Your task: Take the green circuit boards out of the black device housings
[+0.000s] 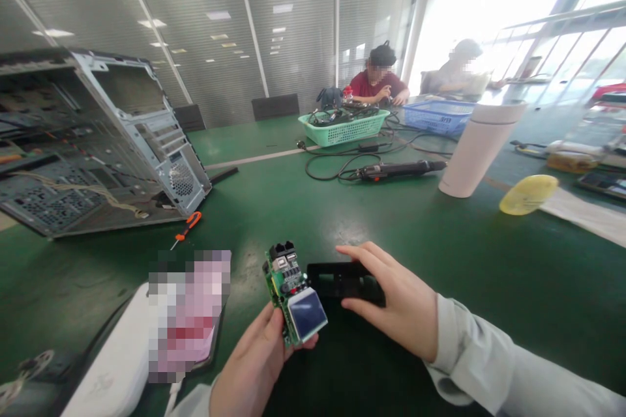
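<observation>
My left hand (259, 352) grips a green circuit board (291, 279) by its lower edges, thumb on the near side. On the board sit black and metal connectors at the far end and a small dark-blue display screen (308, 314) at the near end. Just right of it, my right hand (398, 296) has its thumb and fingers around a black, hollow plastic housing (345, 280). The housing's left end comes close to the board; whether they touch I cannot tell.
An open computer case (147, 137) stands left, an orange-handled screwdriver (188, 227) beside it. Nearer lie a phone (195, 313) and a white device (117, 358). Ahead are an electric screwdriver (396, 170), a green basket (342, 130) and a pink tumbler (479, 150). Two people sit across the table.
</observation>
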### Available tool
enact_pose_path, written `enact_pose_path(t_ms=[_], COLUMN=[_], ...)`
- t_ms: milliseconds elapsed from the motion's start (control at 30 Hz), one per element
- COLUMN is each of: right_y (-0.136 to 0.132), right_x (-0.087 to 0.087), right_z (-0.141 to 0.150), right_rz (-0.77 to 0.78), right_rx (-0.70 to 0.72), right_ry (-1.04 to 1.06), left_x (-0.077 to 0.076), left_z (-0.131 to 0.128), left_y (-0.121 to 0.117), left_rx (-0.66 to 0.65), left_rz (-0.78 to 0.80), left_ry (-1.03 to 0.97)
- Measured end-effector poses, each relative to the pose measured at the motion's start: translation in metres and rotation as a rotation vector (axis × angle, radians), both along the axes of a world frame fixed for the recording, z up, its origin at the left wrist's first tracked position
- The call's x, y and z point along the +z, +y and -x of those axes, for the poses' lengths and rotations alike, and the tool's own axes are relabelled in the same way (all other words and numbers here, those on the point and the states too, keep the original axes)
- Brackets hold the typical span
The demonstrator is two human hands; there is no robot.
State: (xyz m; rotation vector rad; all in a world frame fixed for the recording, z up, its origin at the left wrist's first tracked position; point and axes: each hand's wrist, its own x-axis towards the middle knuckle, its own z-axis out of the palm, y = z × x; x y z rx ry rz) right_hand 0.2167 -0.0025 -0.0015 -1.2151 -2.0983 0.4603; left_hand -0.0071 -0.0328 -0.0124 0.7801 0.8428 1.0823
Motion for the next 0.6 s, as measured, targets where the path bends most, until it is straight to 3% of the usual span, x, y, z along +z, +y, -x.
enact_pose_path(t_ms=[133,267,400,500,600], right_y=[0.009,0.013,0.009,0.004,-0.003], right_x=[0.003,0.019,0.022,0.016,0.013], right_z=[-0.005,-0.004,0.006,0.012,0.013], right_rz=[0.022,0.398,0.838,1.250,1.427], right_rx=[-0.165,-0.268,-0.093,0.105,0.301], right_ry=[0.210,0.535,0.666,0.789,0.995], left_x=[-0.006,-0.011,-0.012,-0.014,-0.012], left_z=[0.005,0.009,0.009,0.009,0.009], left_y=[0.011,0.013,0.013,0.013,0.013], left_rx=[-0.107,-0.120,-0.125,-0.117,-0.092], left_rz=[0.077,0.092,0.099,0.100,0.096], left_ry=[-0.094,-0.100,-0.096,-0.089,-0.093])
